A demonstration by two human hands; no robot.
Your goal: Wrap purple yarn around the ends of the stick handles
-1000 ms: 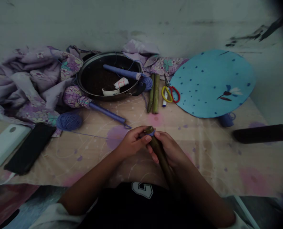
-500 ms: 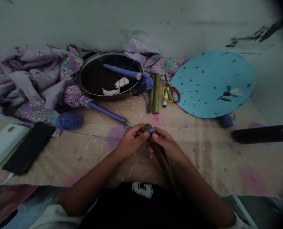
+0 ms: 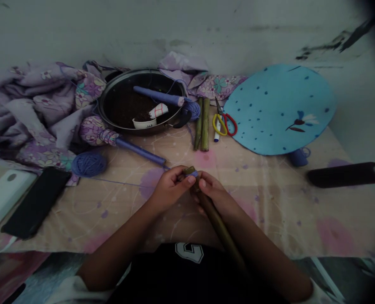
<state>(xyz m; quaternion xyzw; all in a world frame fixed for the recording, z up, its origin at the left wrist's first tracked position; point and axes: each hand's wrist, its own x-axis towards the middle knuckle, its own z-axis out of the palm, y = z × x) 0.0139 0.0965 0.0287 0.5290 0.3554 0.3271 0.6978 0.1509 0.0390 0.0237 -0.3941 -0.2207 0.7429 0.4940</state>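
Left hand (image 3: 171, 185) and right hand (image 3: 218, 195) both grasp a stick (image 3: 217, 217) near its upper end, the left thumb pressed at a band of purple yarn (image 3: 192, 172). Most of the left fingers curl out of sight behind the end, and the right fingers are largely hidden behind the shaft, so how they grip underneath cannot be told. The stick's lower end fades into shadow against the dark shirt (image 3: 162, 274). A strand (image 3: 120, 182) runs from the yarn ball (image 3: 89, 164) towards the left hand, but becomes too faint to follow close to it. A pale purple cup-like thing (image 3: 298, 157) is partly covered by the blue oval board (image 3: 279, 109), and a dark long object (image 3: 342, 175) is cut off at the right edge.

Compared with the frame just before, the top of the stick has tipped further to the left, and its cut end shows more clearly above the fingers. The strand still trails across the tablecloth (image 3: 174, 230), and the things around the hands lie as they did.

The stick is greenish brown, smooth-looking and round, with a bluntly cut top. It is tilted, held in front of the person's body over the near side of the table, with the yarn just below the cut.
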